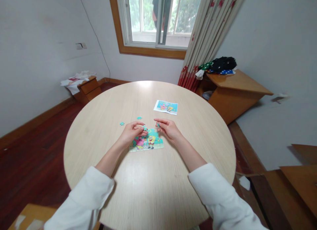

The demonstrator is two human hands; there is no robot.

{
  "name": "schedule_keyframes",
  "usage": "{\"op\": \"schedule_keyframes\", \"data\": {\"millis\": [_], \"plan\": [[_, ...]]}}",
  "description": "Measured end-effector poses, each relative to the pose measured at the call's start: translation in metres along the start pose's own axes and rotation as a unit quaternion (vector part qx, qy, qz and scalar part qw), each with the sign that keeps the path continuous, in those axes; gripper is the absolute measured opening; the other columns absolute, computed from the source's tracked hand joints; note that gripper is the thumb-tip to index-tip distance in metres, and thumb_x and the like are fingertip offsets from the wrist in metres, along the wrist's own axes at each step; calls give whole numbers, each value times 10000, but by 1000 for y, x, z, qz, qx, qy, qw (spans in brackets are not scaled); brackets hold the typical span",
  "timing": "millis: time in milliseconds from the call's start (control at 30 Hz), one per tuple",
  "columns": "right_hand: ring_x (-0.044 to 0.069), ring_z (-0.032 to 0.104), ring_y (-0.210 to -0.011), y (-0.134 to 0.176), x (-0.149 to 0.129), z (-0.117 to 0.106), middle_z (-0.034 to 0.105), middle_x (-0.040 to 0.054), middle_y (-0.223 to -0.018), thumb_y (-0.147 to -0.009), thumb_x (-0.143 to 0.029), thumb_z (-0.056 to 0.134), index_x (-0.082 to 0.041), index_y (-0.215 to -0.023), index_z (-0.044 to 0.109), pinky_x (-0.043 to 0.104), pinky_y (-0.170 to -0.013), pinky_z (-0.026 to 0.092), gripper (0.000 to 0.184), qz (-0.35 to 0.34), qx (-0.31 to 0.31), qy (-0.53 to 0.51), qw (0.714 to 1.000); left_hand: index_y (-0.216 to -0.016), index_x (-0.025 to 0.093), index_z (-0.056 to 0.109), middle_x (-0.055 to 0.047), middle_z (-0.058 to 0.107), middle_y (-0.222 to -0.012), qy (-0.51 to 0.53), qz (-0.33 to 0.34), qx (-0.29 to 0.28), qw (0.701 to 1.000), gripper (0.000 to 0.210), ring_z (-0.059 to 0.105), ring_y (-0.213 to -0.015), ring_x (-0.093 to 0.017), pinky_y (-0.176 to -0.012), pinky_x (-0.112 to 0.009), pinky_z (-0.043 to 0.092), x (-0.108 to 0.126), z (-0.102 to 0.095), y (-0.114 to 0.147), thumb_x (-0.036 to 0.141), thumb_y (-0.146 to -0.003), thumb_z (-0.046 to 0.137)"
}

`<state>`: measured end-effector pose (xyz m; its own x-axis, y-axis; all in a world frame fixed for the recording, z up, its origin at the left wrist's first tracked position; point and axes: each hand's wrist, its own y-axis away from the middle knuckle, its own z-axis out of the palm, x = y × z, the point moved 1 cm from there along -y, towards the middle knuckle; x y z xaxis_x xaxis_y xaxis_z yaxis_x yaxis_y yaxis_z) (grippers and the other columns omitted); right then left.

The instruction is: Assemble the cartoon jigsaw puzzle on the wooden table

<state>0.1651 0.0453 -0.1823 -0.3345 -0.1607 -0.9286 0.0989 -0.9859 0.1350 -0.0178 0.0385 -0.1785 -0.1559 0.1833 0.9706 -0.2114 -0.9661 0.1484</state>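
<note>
My left hand (133,132) is closed, pinching a small teal puzzle piece (145,128) between thumb and fingers. Across from it, my right hand (169,129) also pinches a teal puzzle piece (158,125). Both hands are over the upper part of a partly assembled jigsaw puzzle (150,143), which shows a pink and a yellow cartoon figure on a teal ground. My left fingers hide some of its upper left side. Two loose teal pieces lie beyond my left hand, one puzzle piece (122,123) to the left and another puzzle piece (139,118) farther back.
A printed reference picture (166,107) lies on the round wooden table (158,190), beyond my right hand. A wooden cabinet (237,84) with clothes on top stands at the back right. At the back left is a small drawer unit (90,88) with cloth on it.
</note>
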Motion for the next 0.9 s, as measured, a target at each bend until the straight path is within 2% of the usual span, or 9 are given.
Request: {"op": "schedule_keyframes", "data": {"millis": [200,333,500,900], "plan": [[83,567,-626,2,0,3,645,13,-680,-607,-152,711,-149,-830,712,200,-563,460,223,5,-17,8,1000,-850,119,578,-51,678,-626,-8,2,-3,1000,281,685,-635,-177,-653,-300,547,2,1,2,193,-636,744],[112,630,-740,5,0,6,682,24,-779,-617,-103,676,-173,-812,714,222,-655,518,211,4,-15,15,1000,-857,116,576,-57,680,-638,-13,5,-9,1000,308,686,-648,-183,-664,-302,545,2,1,3,202,-623,757],[138,659,-791,6,0,8,698,27,-776,-645,-63,631,-170,-787,709,273,-752,558,195,15,-20,1,1000,-863,114,582,-55,678,-653,-7,15,-24,1000,346,686,-670,-191,-695,-322,541,1,0,3,222,-598,777],[135,673,-818,6,-3,10,713,56,-774,-666,11,577,-129,-738,702,298,-884,524,201,41,-22,-39,998,-852,110,599,-55,688,-673,0,9,-18,1000,388,680,-640,-183,-693,-335,537,2,1,3,226,-542,802]]}}
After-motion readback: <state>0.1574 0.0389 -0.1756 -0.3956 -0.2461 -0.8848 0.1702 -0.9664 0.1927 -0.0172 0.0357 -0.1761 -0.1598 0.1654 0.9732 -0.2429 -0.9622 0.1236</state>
